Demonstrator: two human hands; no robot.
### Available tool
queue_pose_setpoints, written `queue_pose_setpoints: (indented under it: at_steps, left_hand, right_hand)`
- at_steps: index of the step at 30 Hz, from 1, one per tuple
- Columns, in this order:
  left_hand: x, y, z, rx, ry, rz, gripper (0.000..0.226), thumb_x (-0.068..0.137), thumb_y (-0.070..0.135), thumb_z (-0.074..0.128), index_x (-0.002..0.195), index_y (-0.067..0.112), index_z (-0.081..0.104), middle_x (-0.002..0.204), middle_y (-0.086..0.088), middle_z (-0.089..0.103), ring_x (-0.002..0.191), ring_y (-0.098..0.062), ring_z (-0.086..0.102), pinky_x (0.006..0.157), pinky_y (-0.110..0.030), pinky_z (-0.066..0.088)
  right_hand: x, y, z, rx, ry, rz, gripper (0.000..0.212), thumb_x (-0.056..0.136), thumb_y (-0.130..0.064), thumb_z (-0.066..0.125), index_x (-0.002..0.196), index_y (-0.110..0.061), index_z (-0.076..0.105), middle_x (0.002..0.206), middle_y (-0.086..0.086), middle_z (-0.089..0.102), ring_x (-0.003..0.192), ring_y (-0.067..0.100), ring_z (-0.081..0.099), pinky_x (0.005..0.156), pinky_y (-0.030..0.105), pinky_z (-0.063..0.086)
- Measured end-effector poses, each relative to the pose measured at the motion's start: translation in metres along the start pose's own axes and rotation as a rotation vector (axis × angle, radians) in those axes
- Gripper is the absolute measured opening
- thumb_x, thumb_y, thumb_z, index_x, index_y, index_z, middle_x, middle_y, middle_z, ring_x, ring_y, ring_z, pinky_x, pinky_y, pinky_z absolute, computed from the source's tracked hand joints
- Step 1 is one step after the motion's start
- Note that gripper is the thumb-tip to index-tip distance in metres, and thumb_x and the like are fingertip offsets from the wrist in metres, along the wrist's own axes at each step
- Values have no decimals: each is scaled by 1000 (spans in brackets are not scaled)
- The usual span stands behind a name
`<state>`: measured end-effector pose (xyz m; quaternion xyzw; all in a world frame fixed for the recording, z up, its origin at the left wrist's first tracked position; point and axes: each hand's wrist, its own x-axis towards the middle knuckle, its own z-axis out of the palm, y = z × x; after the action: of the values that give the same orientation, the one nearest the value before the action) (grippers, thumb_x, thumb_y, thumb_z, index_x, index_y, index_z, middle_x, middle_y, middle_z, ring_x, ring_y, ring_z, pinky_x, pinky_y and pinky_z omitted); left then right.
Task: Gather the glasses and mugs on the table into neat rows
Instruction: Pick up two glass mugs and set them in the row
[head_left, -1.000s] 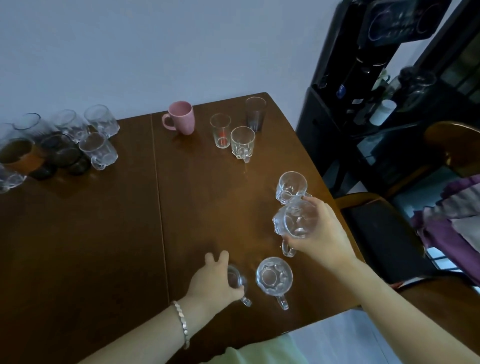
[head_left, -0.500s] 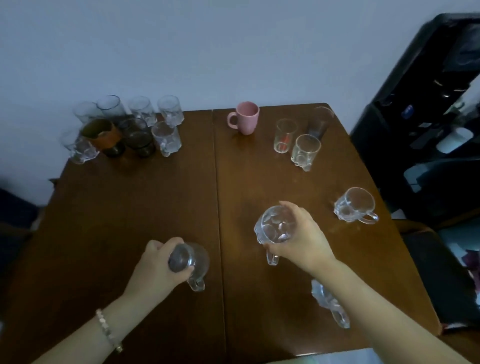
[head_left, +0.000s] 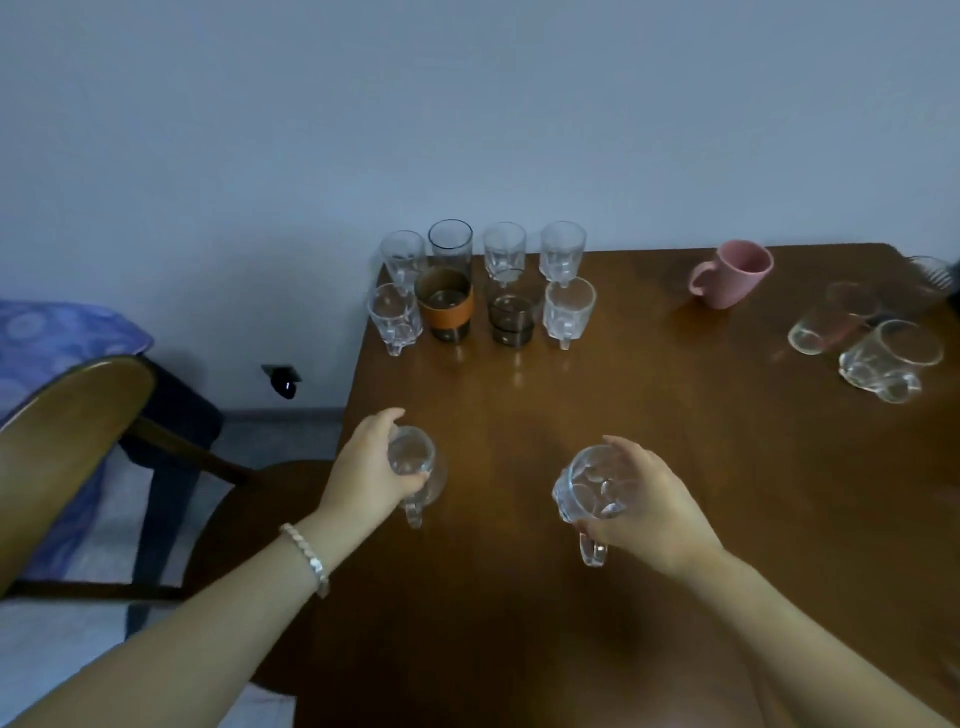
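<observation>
My left hand (head_left: 370, 470) grips a clear glass mug (head_left: 422, 475) from above, near the left edge of the brown table (head_left: 519, 623). A second clear dimpled mug (head_left: 589, 491) is held in my right hand (head_left: 644, 512), its handle pointing toward me. At the table's far left corner two rows of glasses stand together, among them a glass with an orange band (head_left: 445, 306) and a dark smoked glass (head_left: 511, 312). A pink mug (head_left: 732, 273) stands at the far middle. Clear glasses (head_left: 826, 325) and a glass mug (head_left: 883, 361) sit at the far right.
A wooden chair (head_left: 72, 447) stands left of the table, its seat close to the table edge. Behind it lies blue patterned bedding (head_left: 47, 338). A pale wall rises behind the table.
Both hands have carried their mugs leftward across the table. The view has swung left, bringing the two rows of glasses toward the middle and the chair into sight.
</observation>
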<state>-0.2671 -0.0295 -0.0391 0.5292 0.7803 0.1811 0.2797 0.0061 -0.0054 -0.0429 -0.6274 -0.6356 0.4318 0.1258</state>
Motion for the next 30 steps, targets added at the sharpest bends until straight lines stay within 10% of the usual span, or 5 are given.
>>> queue_pose_setpoints:
  at_steps: [14,30]
  left_hand:
    - [133,-44,-24,-59,12,55,60,77,1,71,133,6,49,138,-7,47,123,-26,51,104,-31,40]
    - [146,-61,-22,-96,35,46,61,79,6,72,134,8,46,138,-6,45,123,-24,49,99,-28,41]
  right_hand:
    - [77,-78,82,-31,52,76,94,65,-35,82,142,-33,28,134,-10,45,117,14,53,86,24,46]
    - [187,-124,142,-135,-26,94,111,72,-30,79,150,-21,1,155,3,25,134,26,40,104,42,44]
